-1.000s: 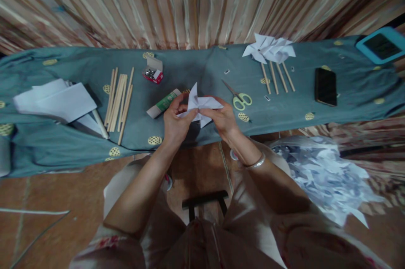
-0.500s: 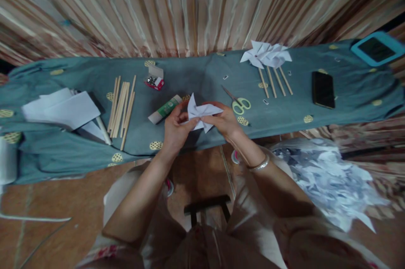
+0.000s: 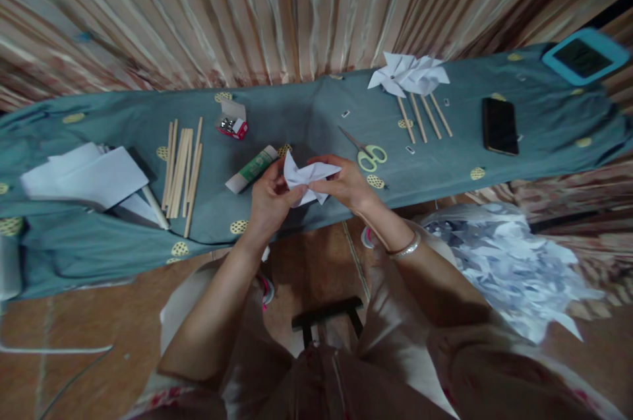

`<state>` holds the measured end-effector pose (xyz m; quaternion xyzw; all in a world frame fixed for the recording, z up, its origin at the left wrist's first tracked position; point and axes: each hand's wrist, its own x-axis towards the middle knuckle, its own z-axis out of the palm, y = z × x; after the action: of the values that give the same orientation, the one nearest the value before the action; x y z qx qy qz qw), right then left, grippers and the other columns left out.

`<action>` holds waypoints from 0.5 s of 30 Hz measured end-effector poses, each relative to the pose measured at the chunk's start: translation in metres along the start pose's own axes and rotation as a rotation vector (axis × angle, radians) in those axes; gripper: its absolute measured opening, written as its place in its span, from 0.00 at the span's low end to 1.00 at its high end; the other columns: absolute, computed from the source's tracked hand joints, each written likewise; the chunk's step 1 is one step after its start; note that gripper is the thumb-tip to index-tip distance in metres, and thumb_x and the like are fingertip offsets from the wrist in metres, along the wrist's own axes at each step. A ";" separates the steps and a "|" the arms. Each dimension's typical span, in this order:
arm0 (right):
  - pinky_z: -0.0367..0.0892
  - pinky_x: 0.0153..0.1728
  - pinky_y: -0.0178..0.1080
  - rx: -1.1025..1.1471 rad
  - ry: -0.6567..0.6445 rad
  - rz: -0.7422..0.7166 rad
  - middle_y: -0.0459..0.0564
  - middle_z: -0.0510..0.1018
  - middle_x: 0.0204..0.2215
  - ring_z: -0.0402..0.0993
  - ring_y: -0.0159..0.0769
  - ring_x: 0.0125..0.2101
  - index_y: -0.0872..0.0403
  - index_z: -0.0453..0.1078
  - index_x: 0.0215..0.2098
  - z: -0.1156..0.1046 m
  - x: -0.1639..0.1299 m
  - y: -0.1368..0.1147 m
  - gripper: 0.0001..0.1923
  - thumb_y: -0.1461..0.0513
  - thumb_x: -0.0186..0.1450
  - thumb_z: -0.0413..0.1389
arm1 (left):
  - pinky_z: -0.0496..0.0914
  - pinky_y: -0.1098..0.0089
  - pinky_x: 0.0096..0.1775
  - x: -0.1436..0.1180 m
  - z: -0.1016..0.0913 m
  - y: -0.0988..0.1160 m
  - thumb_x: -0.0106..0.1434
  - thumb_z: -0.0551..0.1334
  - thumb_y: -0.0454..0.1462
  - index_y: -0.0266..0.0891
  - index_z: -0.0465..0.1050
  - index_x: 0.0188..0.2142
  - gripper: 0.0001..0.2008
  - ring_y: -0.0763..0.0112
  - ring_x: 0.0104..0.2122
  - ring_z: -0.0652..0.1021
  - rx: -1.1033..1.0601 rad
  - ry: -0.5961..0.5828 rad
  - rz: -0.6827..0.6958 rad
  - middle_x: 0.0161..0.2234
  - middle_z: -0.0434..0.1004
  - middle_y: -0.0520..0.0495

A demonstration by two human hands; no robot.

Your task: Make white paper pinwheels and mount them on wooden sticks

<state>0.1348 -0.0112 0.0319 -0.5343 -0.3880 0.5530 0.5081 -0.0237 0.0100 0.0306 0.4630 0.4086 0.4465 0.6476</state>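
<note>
A white paper pinwheel (image 3: 310,173) without a stick is held between both hands, above the front edge of the table. My left hand (image 3: 271,199) pinches its left side, thumb on top. On the other side my right hand (image 3: 349,184) grips the paper, its thumb near the pinwheel's centre. Just left of my left hand lies a green and white glue stick (image 3: 252,169). Scissors (image 3: 364,150) with light green handles rest to the right of my right hand. Farther back, a small red box (image 3: 232,122) stands with its lid up and shiny metal pieces inside.
Several wooden sticks (image 3: 180,173) lie left, beside stacked white paper (image 3: 89,176). Finished pinwheels (image 3: 410,74) on sticks lie at the back right. A black phone (image 3: 500,126) and a blue-framed tablet (image 3: 586,56) are farther right. A bag of paper pinwheels (image 3: 509,262) sits below the table.
The view has shifted slightly, so the table's things appear a little farther left. Both hands still hold the pinwheel, which looks tilted slightly flatter.
</note>
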 end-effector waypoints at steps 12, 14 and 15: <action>0.66 0.30 0.36 -0.016 -0.071 0.001 0.43 0.80 0.27 0.73 0.34 0.27 0.53 0.76 0.36 -0.002 -0.002 -0.003 0.21 0.60 0.43 0.70 | 0.73 0.68 0.34 -0.001 -0.005 -0.002 0.41 0.75 0.35 0.37 0.74 0.44 0.29 0.69 0.27 0.78 0.006 -0.023 -0.062 0.30 0.81 0.51; 0.68 0.33 0.38 0.032 -0.073 0.008 0.44 0.80 0.28 0.75 0.36 0.29 0.53 0.75 0.37 -0.001 -0.002 -0.002 0.24 0.59 0.42 0.72 | 0.73 0.68 0.34 0.000 -0.005 -0.002 0.41 0.75 0.36 0.37 0.75 0.44 0.28 0.68 0.28 0.78 -0.014 -0.021 -0.066 0.31 0.81 0.51; 0.70 0.35 0.39 0.066 -0.070 0.011 0.45 0.81 0.29 0.76 0.37 0.31 0.53 0.74 0.38 0.000 -0.002 -0.002 0.26 0.58 0.42 0.73 | 0.72 0.68 0.35 0.001 -0.004 -0.001 0.41 0.75 0.36 0.37 0.75 0.43 0.28 0.68 0.29 0.78 -0.028 -0.009 -0.060 0.31 0.81 0.50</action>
<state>0.1352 -0.0127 0.0338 -0.4996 -0.3842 0.5866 0.5085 -0.0274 0.0113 0.0282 0.4436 0.4128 0.4305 0.6690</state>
